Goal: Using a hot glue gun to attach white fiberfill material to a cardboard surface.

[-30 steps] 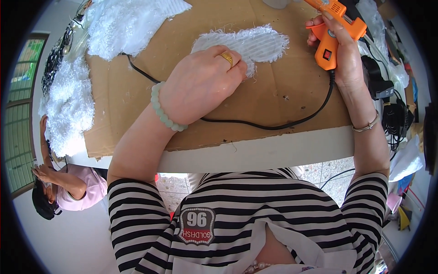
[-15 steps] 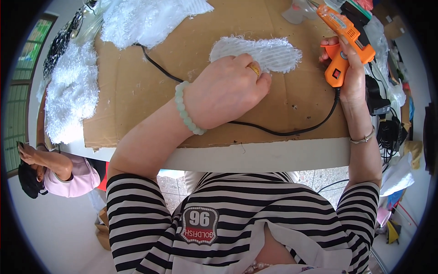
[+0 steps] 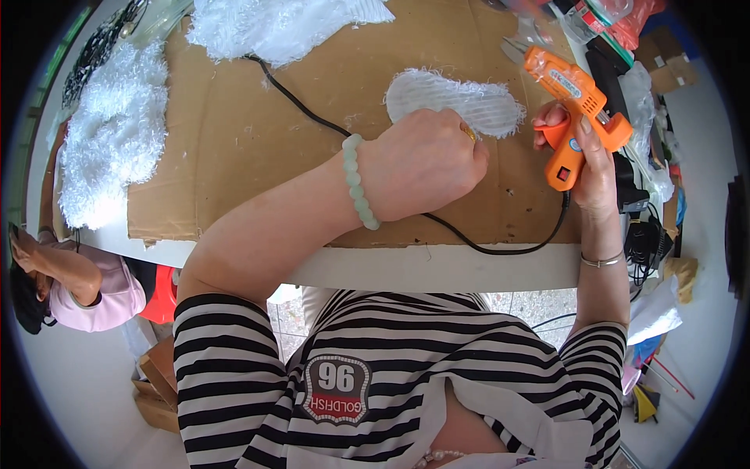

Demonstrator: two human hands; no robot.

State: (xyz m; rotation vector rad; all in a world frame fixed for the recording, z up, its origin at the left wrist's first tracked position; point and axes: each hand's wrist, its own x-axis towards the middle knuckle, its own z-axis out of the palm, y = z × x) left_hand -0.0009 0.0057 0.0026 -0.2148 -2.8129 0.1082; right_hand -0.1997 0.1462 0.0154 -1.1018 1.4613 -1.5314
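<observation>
My right hand (image 3: pixel 590 160) is wrapped round an orange hot glue gun (image 3: pixel 574 86), with fingers at its trigger. The gun's front end points away from me, over the right side of the cardboard. To its left lies a white, sole-shaped fabric piece (image 3: pixel 449 98) with ribbed lines and frayed edges. Against the near edge of that piece my left hand (image 3: pixel 422 164) is closed, back upward. Its fingertips are hidden underneath, so what they hold does not show. The gun's black cord (image 3: pixel 496 250) runs under my left wrist and on toward the far left.
Brown cardboard (image 3: pixel 258 148) covers the white table (image 3: pixel 367 270). Fluffy white fabric (image 3: pixel 281 27) is heaped at the back, with another white pile (image 3: pixel 113 133) at left. Plastic bags (image 3: pixel 637 86) and black cables (image 3: pixel 648 242) crowd the right side. Another person (image 3: pixel 90 281) is at the left.
The whole view has shifted slightly. The glue gun has come nearer to me and closer to the fabric piece. My left hand stays closed by the piece's near edge.
</observation>
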